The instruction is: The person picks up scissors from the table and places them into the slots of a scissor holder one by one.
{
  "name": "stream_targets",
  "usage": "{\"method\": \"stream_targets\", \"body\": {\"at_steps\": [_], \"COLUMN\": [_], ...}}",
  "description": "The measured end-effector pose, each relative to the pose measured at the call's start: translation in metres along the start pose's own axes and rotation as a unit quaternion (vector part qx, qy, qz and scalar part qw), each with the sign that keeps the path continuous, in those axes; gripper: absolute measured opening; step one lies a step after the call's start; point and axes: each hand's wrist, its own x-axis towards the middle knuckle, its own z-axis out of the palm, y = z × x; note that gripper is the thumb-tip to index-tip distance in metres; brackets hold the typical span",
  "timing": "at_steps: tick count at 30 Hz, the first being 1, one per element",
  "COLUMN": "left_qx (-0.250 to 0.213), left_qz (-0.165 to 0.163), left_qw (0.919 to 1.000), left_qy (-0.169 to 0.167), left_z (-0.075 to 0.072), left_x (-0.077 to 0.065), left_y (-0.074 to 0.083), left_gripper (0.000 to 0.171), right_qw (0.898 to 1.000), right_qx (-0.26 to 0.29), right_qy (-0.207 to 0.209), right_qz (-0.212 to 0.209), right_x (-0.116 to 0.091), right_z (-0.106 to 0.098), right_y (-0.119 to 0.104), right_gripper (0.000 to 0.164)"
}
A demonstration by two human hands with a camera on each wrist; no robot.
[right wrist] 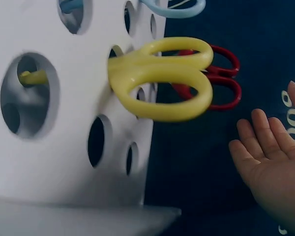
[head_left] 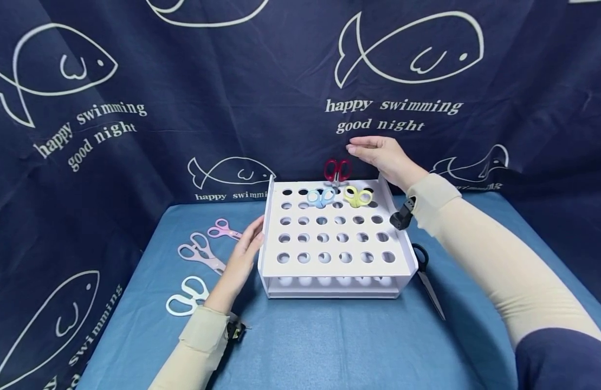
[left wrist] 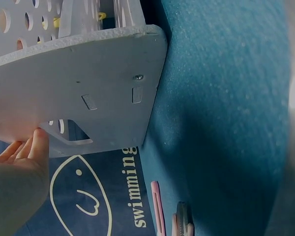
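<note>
A white rack (head_left: 398, 252) with rows of round holes stands mid-table. My left hand (head_left: 240, 262) rests its fingers against the rack's left side panel (left wrist: 108, 73), beside a cutout in it. Above the rack's back right corner, my right hand (head_left: 382, 157) is in the air, fingers extended and holding nothing. Red-handled scissors (head_left: 337, 170) stand handles up in the back of the rack, just left of and below that hand. Blue-handled scissors (head_left: 321, 198) and yellow-handled scissors (right wrist: 162, 88) also stand in holes, blades mostly hidden.
Left of the rack lie pink scissors (head_left: 222, 229), pale mauve scissors (head_left: 201, 252) and white-handled scissors (head_left: 187, 297), partly hidden by my left arm. Black-handled scissors (head_left: 422, 260) lie along the rack's right side. A dark blue printed curtain (head_left: 290, 97) hangs behind the blue-covered table (head_left: 320, 341).
</note>
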Motion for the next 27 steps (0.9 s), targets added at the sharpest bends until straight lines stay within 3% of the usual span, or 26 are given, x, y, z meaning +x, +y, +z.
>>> {"method": "stream_targets", "body": {"at_steps": [9,27], "left_qx": [0.004,0.008], "left_qz": [-0.002,-0.006], "left_qw": [1.0000,0.9999], "left_qy": [-0.001,-0.004], "left_z": [-0.001,-0.001], "left_x": [-0.001,-0.002], "left_y": [0.000,0.003], "left_gripper": [0.049,0.049], "right_qw": [1.000,0.998], "right_qx": [0.003,0.040], "right_qy": [0.012,0.033], "right_qz": [-0.010,-0.022], "right_x": [-0.009,-0.028], "right_z": [-0.018,-0.055], "right_y": [-0.011,-0.003], "right_gripper": [0.057,0.062]}}
